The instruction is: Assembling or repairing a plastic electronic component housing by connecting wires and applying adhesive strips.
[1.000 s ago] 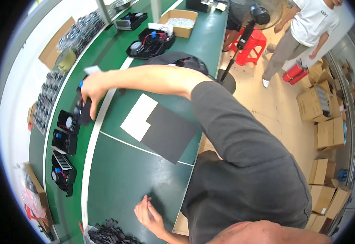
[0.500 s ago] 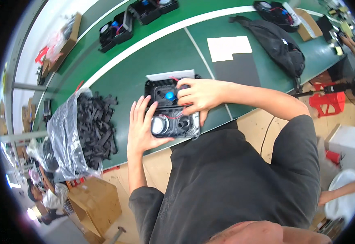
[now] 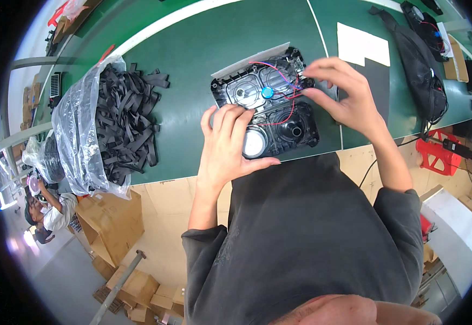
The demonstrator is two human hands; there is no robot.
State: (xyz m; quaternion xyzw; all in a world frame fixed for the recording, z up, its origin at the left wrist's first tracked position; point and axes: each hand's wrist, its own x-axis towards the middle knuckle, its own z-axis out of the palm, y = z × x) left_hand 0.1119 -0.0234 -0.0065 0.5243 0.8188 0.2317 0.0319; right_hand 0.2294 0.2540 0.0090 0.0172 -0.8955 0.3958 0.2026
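Note:
An opened black plastic speaker housing (image 3: pixel 306 116) lies on the green table in two halves, joined by red and blue wires (image 3: pixel 292 102). One half carries a round blue part (image 3: pixel 267 92); the nearer half holds a round white-faced speaker (image 3: pixel 254 142) beside a black ring-shaped recess. My left hand (image 3: pixel 224 142) grips the housing's left side, its fingers over the seam and its thumb along the near edge. At the far right corner my right hand (image 3: pixel 344 92) has thumb and fingers apart, close to the wire ends. Whether its fingertips touch the wires is unclear.
To the left, a clear plastic bag (image 3: pixel 79 127) spills black strips (image 3: pixel 125 122) onto the table. White sheets (image 3: pixel 360 43) on a dark mat and a black bag (image 3: pixel 423 81) lie to the right. A cardboard box (image 3: pixel 111 222) and red stool (image 3: pixel 436 154) stand below the table.
My right hand has drawn back from the middle of the housing to its far right corner, fingers opening. The housing halves are tilted and more exposed. The whole view has shifted.

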